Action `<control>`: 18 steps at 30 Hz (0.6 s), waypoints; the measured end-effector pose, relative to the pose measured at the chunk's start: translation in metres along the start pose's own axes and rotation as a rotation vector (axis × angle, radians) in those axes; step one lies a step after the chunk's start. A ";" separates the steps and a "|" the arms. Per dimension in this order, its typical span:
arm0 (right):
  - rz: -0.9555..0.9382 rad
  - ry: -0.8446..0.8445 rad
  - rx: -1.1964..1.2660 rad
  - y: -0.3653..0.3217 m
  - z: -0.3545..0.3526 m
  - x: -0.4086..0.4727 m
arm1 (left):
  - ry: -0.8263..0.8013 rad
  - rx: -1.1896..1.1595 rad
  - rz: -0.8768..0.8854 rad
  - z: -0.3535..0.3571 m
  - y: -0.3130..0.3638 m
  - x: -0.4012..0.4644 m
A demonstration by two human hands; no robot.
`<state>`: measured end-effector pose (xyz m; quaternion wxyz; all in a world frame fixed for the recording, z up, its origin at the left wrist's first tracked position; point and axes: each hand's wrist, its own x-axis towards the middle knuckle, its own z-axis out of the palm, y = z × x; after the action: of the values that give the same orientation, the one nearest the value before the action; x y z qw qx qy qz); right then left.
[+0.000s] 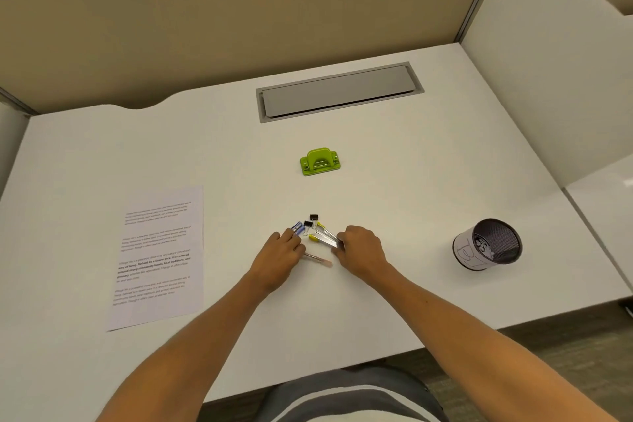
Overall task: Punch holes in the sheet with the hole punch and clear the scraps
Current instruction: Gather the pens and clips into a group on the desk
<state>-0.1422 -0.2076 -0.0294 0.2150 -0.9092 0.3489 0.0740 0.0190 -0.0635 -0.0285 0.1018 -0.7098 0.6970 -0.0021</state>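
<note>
Both hands low on the white desk (411, 216), flanking a small pile of pens and clips. Left hand (279, 255) fingers curled loosely over the blue pen (297, 228); whether it is actually gripped, cannot tell. Right hand (361, 252) fingers pinch the ends of the clear yellow-capped pens (323, 237). A reddish pen (317, 259) lies between the hands. 2 black binder clips (311, 220) just beyond. Green hole punch (319, 162) sits untouched farther back, center. Printed sheet (157, 257) flat at left, well apart. Mesh cup (488, 245) at right, white bits inside.

sheet (157, 257) left on desk (411, 181), hole punch (320, 162) centre behind pens (318, 240), cup (486, 245) right
</note>
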 end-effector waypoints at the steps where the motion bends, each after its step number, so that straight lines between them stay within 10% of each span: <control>1: 0.001 0.009 0.017 0.002 -0.001 -0.001 | 0.026 -0.017 -0.012 0.001 -0.002 0.000; 18: 0.075 0.280 0.134 0.065 -0.069 0.004 | -0.040 -1.264 -0.620 -0.045 0.016 0.075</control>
<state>-0.1837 -0.2833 0.0099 0.2216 -0.8806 0.4132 -0.0687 -0.0015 -0.1444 0.0031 -0.3225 -0.7988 0.3284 0.3873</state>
